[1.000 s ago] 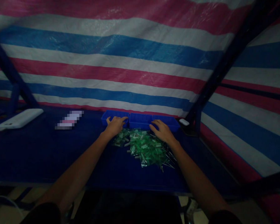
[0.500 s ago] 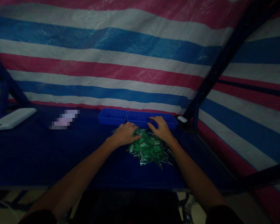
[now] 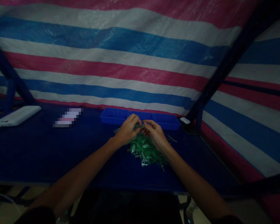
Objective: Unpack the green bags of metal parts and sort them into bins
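My left hand [image 3: 129, 129] and my right hand [image 3: 155, 133] come together over the far side of a pile of small green, clear-wrapped packets [image 3: 146, 149]. Between their fingertips is a small greenish packet [image 3: 139, 126], pinched from both sides and partly covered by the fingers. Dim light blurs its details. Thin metal rods [image 3: 172, 138] stick out of the pile at the right. My right forearm hides part of that side.
Three blue bins [image 3: 115, 115] stand in a row behind the pile. Farther right lies a small white object [image 3: 185, 120] on a dark one. A white device [image 3: 17, 115] and a pixelated item [image 3: 68, 118] lie left on the blue table [image 3: 49, 155]. Striped sheeting [image 3: 121, 71] and dark posts enclose it.
Both hands have drawn together from being spread apart over the pile. Their fingers have closed on a small greenish packet. The view has shifted slightly.
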Tool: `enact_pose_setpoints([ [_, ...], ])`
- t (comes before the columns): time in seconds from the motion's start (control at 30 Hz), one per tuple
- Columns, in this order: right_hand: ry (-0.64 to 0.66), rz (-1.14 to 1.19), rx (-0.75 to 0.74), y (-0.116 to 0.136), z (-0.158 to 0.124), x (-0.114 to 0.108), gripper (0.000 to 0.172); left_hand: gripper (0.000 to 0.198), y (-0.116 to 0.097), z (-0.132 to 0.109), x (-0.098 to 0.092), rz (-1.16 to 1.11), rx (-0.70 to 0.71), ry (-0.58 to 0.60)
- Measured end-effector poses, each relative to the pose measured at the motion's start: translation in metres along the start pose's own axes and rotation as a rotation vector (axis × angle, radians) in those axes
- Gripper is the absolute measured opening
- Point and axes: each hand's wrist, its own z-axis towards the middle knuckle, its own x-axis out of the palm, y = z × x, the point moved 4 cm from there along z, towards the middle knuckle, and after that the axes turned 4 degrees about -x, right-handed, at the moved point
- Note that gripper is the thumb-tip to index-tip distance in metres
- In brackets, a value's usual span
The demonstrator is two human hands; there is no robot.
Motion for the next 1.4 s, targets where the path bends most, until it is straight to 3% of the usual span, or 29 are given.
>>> enact_pose_setpoints([
  [0.1, -0.071, 0.103, -0.063, -0.006, 0.002, -0.004, 0.039, 0.022, -0.003, -0.004, 0.005, 0.012, 0.049, 0.028],
  [0.2, -0.190, 0.058, -0.158, -0.011, 0.006, -0.015, 0.047, 0.024, -0.004, -0.005, 0.008, 0.052, 0.065, 0.074],
  [0.27, -0.263, -0.010, -0.183, -0.014, 0.009, -0.021, 0.043, 0.022, -0.001, -0.003, 0.006, 0.095, 0.009, 0.066],
  [0.37, -0.299, -0.166, -0.249, -0.010, 0.008, -0.025, 0.023, 0.020, 0.013, 0.001, 0.001, 0.059, -0.189, 0.060],
  [0.47, -0.242, -0.403, -0.455, 0.005, 0.001, -0.019, 0.007, 0.037, 0.029, 0.002, 0.005, -0.274, -0.493, 0.137],
  [0.57, -0.151, -0.640, -0.651, 0.017, -0.008, -0.011, 0.012, 0.037, 0.034, -0.002, 0.015, -0.639, -0.724, 0.197],
  [0.63, -0.120, -0.750, -0.700, 0.019, -0.010, -0.009, 0.018, 0.029, 0.031, -0.003, 0.018, -0.748, -0.760, 0.201],
  [0.7, -0.119, -0.810, -0.702, 0.016, -0.009, -0.010, 0.023, 0.027, 0.031, -0.001, 0.015, -0.749, -0.742, 0.117],
  [0.77, -0.142, -0.835, -0.685, 0.012, -0.006, -0.013, 0.025, 0.026, 0.039, 0.001, 0.004, -0.638, -0.693, -0.057],
  [0.87, -0.171, -0.859, -0.651, 0.007, -0.003, -0.016, 0.021, 0.020, 0.055, 0.003, -0.022, -0.278, -0.572, -0.297],
  [0.97, -0.171, -0.862, -0.619, 0.007, -0.003, -0.017, 0.018, 0.019, 0.065, 0.001, -0.044, 0.124, -0.477, -0.371],
  [1.07, -0.127, -0.857, -0.604, 0.009, -0.004, -0.014, 0.019, 0.035, 0.060, -0.001, -0.053, 0.448, -0.434, -0.295],
  [1.17, -0.075, -0.858, -0.583, 0.008, -0.005, -0.010, 0.020, 0.043, 0.046, -0.001, -0.049, 0.588, -0.391, -0.138],
  [1.3, -0.057, -0.862, -0.550, 0.005, -0.003, -0.011, 0.020, 0.033, 0.045, -0.008, -0.029, 0.499, -0.360, 0.347],
  [1.4, -0.051, -0.864, -0.542, 0.003, -0.002, -0.011, 0.020, 0.047, 0.058, -0.021, -0.023, 0.493, -0.427, 0.612],
])
